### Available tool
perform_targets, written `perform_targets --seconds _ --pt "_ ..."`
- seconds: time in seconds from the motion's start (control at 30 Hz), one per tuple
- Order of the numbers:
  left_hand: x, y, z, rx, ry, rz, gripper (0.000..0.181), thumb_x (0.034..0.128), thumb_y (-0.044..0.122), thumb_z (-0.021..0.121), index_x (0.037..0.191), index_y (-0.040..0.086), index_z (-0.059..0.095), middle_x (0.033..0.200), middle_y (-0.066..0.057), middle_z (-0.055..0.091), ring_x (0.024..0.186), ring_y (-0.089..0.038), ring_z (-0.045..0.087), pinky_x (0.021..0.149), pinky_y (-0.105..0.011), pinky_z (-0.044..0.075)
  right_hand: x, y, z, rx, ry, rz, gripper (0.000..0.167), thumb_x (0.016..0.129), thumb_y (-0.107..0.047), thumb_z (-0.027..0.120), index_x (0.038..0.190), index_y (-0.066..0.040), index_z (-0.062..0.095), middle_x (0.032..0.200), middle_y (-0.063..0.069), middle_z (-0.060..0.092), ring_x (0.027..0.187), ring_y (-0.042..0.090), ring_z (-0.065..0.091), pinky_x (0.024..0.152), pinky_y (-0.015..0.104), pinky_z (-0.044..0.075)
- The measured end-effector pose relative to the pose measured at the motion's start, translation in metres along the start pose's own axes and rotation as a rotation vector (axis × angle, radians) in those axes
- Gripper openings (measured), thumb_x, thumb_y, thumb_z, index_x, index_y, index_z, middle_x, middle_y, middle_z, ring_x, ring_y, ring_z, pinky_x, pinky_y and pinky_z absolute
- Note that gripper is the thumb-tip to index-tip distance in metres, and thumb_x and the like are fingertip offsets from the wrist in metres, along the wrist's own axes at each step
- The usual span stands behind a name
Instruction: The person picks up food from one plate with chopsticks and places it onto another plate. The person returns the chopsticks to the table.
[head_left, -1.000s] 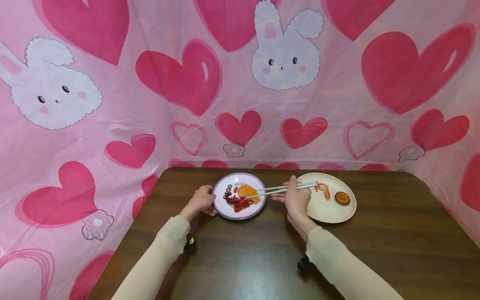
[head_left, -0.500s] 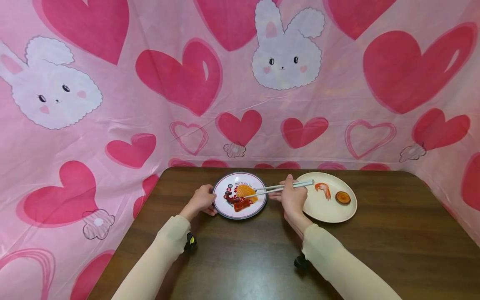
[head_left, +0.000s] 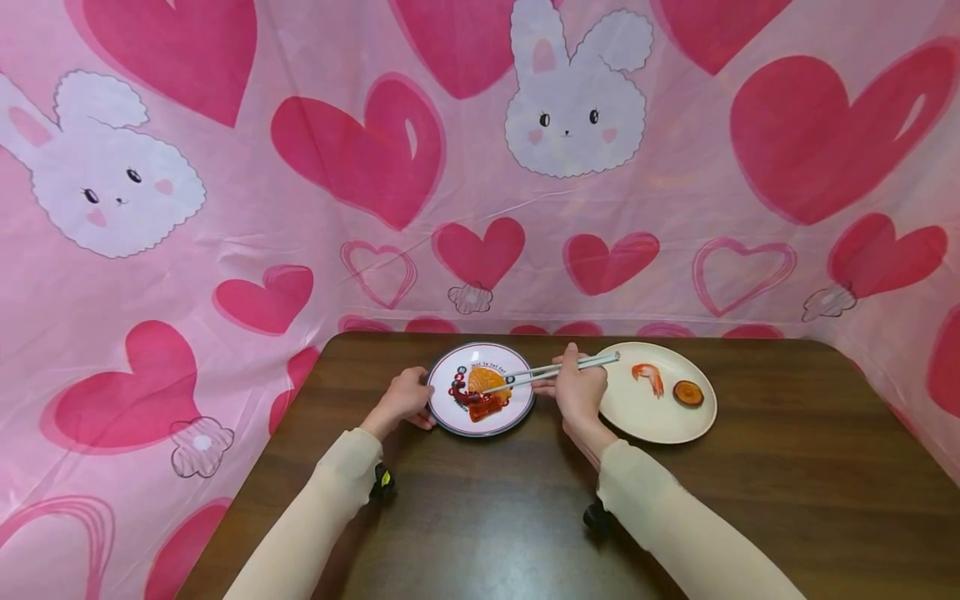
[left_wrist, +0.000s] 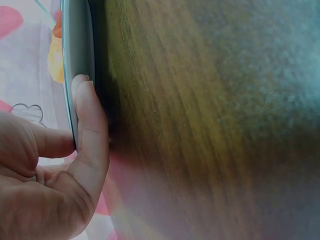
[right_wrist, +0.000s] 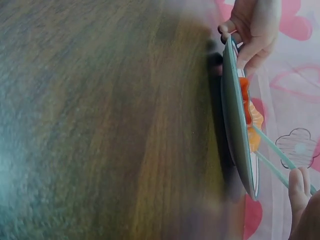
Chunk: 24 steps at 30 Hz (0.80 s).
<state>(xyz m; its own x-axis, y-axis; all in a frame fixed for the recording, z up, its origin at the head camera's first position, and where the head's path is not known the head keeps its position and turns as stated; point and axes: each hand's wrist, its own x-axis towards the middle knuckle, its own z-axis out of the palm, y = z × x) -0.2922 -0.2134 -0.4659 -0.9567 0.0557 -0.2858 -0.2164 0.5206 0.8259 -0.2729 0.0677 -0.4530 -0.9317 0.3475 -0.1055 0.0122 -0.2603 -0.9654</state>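
Observation:
My left hand (head_left: 407, 396) grips the left rim of a round white plate (head_left: 452, 367) with a dark edge. In the left wrist view its thumb is above the rim and its fingers are beneath. My right hand (head_left: 581, 392) holds a pair of pale chopsticks (right_wrist: 275, 148), tips pointing left over this plate. The tips touch or hover close to an orange slice with pale streaks (head_left: 491, 382); whether they squeeze it I cannot tell. Beside it lie a glossy red-brown piece (head_left: 486, 407) and a dark red, curled piece (head_left: 461, 392).
To the right, partly behind my right hand, stands a cream oval plate (head_left: 645, 423) with a shrimp (head_left: 649, 379) and a round brown slice (head_left: 687, 393). Both plates are near the far edge of the brown wooden table (head_left: 480, 517). A pink heart-and-rabbit cloth (head_left: 480, 192) hangs behind.
My right hand has moved slightly left with the chopsticks, and the orange slice has shifted a little left on the white plate. The left hand has kept its grip on the rim.

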Motion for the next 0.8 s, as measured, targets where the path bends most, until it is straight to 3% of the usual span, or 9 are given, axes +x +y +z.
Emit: perform_targets --seconds 0.8 --pt "-0.0008 0.001 0.0015 0.008 0.012 0.0 0.044 0.1087 0.007 0.054 0.148 -0.008 0.043 0.086 -0.023 0.062 0.053 -0.022 0.066 0.053 -0.037 0.063 0.0024 0.0011 0.0038 -0.008 -0.026 0.026 0.047 0.112 -0.037 0.051 0.113 0.009 0.061 0.109 0.041 0.067 0.06 0.025 0.075 0.058 0.038 0.065"
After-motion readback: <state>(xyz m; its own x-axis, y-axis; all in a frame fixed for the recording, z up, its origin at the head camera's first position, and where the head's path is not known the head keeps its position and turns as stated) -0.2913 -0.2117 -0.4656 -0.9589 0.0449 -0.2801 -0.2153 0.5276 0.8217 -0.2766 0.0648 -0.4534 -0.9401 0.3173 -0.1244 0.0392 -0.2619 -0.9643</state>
